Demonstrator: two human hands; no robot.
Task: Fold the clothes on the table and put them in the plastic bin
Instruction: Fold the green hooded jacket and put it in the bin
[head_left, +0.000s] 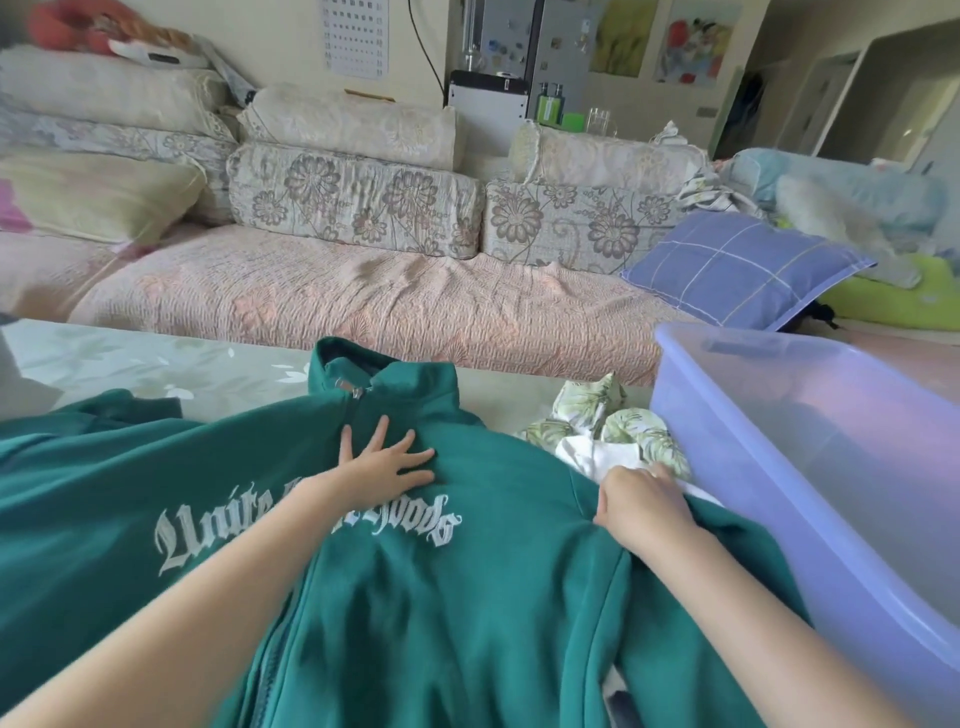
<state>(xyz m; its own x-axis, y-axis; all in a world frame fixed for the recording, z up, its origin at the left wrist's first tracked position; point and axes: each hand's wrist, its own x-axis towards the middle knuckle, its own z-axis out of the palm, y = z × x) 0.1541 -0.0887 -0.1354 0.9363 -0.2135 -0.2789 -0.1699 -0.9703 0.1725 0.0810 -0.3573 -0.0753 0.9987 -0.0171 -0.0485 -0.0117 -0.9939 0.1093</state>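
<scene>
The green jacket (415, 597) lies zipped and front-up on the desk (130, 358), under both my hands. My left hand (387, 460) rests flat on its chest with the fingers spread apart, just below the collar. My right hand (641, 506) is curled round the jacket's shoulder edge, thumb on top. A crumpled leaf-print garment (613, 426) lies just beyond that hand's fingers, and the translucent plastic bin (779, 441) stands immediately to its right. Beyond both hands, past the desk, runs a sofa (363, 301) with floral cushions.
</scene>
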